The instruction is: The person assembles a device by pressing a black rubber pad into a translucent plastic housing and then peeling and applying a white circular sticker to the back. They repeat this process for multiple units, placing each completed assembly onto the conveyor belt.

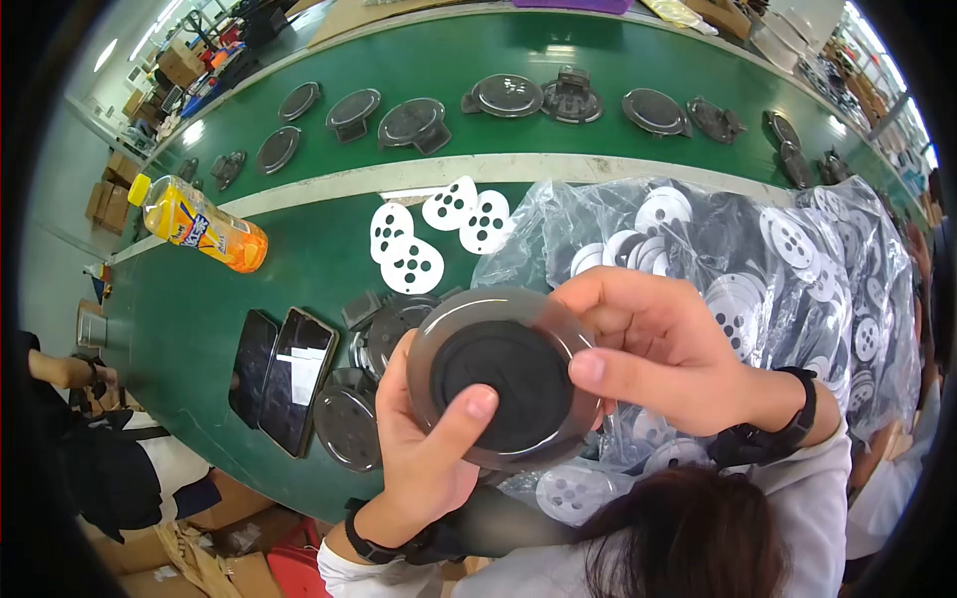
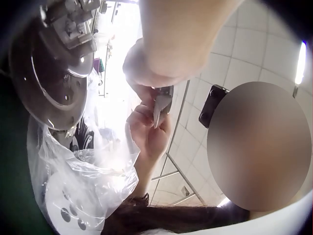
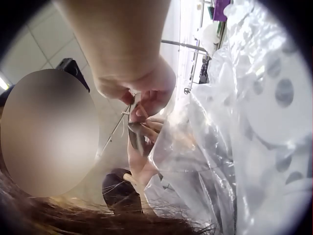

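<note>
Both hands hold a round smoky translucent plastic disc with a matte black round centre, raised in front of the body. My left hand grips its lower left side, thumb across the black centre. At the upper right rim, my right hand pinches it with the thumb in front and fingers behind. Seen nearly edge-on, the disc sits between the hands in the right wrist view. Behind the left hand, dark round parts lie on the green table. A clear plastic bag of white perforated discs spreads beyond the right hand.
Loose white discs with holes lie ahead of the hands. Two phones and a drink bottle are on the left. Several dark round parts line the green surface beyond a pale ledge.
</note>
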`<state>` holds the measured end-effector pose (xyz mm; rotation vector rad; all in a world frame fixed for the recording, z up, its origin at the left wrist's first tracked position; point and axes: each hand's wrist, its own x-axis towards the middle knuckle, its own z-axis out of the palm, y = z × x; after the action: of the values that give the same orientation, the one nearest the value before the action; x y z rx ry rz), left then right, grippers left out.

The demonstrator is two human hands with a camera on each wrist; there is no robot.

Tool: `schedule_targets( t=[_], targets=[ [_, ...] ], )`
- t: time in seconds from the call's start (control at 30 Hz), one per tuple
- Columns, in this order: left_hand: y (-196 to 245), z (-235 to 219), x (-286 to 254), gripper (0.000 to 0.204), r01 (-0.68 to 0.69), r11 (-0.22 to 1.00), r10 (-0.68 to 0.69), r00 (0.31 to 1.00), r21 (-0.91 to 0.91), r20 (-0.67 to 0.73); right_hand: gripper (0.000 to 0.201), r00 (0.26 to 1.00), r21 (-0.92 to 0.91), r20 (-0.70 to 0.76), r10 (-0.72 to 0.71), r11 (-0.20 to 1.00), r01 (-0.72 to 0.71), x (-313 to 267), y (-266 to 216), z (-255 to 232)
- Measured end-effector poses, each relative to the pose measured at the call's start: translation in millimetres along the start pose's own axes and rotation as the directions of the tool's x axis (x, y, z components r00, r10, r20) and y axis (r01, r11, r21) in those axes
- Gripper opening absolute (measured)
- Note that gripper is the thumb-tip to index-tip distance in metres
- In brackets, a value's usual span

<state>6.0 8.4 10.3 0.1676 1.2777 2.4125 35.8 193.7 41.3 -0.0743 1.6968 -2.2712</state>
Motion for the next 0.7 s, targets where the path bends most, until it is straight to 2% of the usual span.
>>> schedule_targets(
  t=[0.07,0.13,0.27,0.33,0.5,0.6,0.67,0.7],
  targets=[
    [-1,-3,0,0.032,0.023,0.999,-0.024,1.0,0.043,0.018,0.03,0.999,-0.025,0.051,0.0,1.0,0.001,1,-1,-3],
    [-1,-6,0,0.041,0.066,0.998,-0.066,0.998,0.019,0.023,0.026,0.999,-0.01,0.029,-0.027,1.0,0.027,2,1,0],
    [-3,-7,-1,0.038,0.059,0.998,-0.06,0.998,0.017,0.032,0.021,0.997,-0.037,0.02,-0.08,0.996,0.081,2,2,0],
    [-3,-1,-1,0.035,-0.001,1.0,0.001,1.0,0.018,-0.008,0.02,0.997,-0.045,0.014,-0.07,0.996,0.071,2,1,0],
    [2,5,-4,0.032,-0.011,1.0,0.012,0.999,0.027,-0.049,0.016,1.0,-0.036,0.0,-0.004,0.999,0.004,5,3,-2],
    [1,5,-4,0.03,0.006,0.999,-0.004,0.998,0.036,-0.063,0.023,0.999,-0.085,0.031,0.015,0.996,-0.013,6,7,-5],
    [-1,5,-4,0.029,0.005,0.999,-0.003,0.998,0.043,-0.065,0.026,0.999,-0.287,-0.025,-0.027,0.958,0.019,6,7,-2],
    [-2,5,-5,0.028,-0.02,0.995,0.027,0.998,0.1,-0.061,0.026,0.999,-0.287,-0.023,-0.026,0.958,0.018,6,9,-2]
  ],
)
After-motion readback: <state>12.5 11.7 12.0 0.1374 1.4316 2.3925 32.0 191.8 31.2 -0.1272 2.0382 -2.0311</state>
